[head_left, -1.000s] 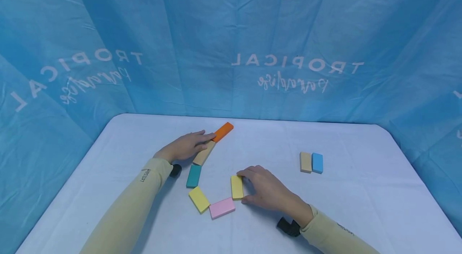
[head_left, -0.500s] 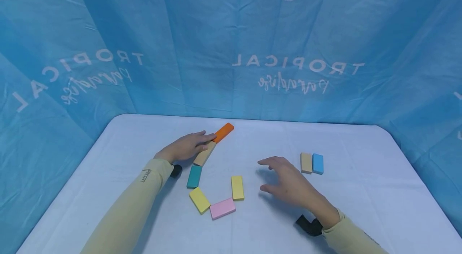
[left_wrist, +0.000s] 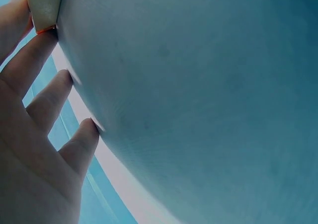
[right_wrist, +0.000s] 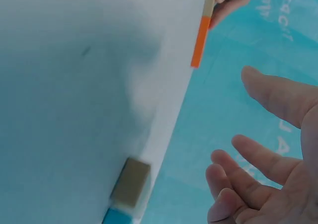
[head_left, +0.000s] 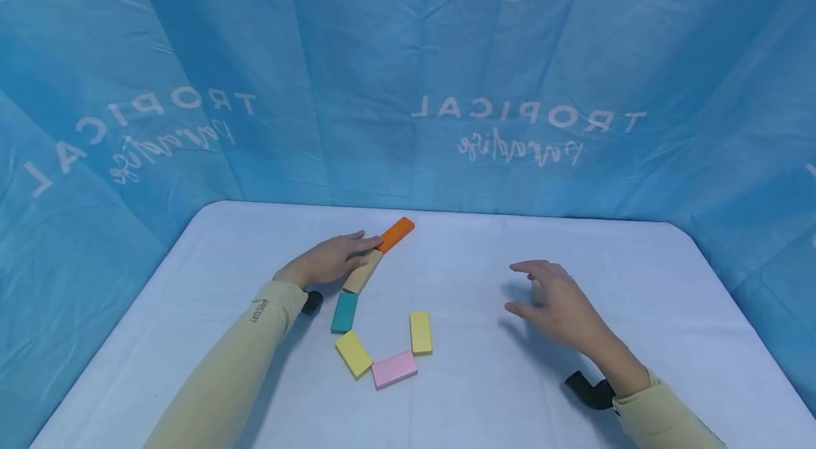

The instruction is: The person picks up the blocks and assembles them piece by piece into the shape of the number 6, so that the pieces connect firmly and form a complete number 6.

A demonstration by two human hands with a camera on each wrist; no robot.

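My left hand rests beside the join of a natural wood block and an orange block, its fingers extended and touching them. From there a teal block, a yellow block, a pink block and a second yellow block curve round towards the front. My right hand hovers over the right side of the table, thumb and fingers apart, holding nothing. It mostly hides another wood block and a blue block, which the right wrist view shows side by side.
A white cloth covers the table. Blue curtains with white lettering hang along the back and sides. Black wrist devices sit below each hand.
My right hand has let go of the yellow block at the curve's end and moved right, over the wood and blue blocks. The left hand has stayed in place.
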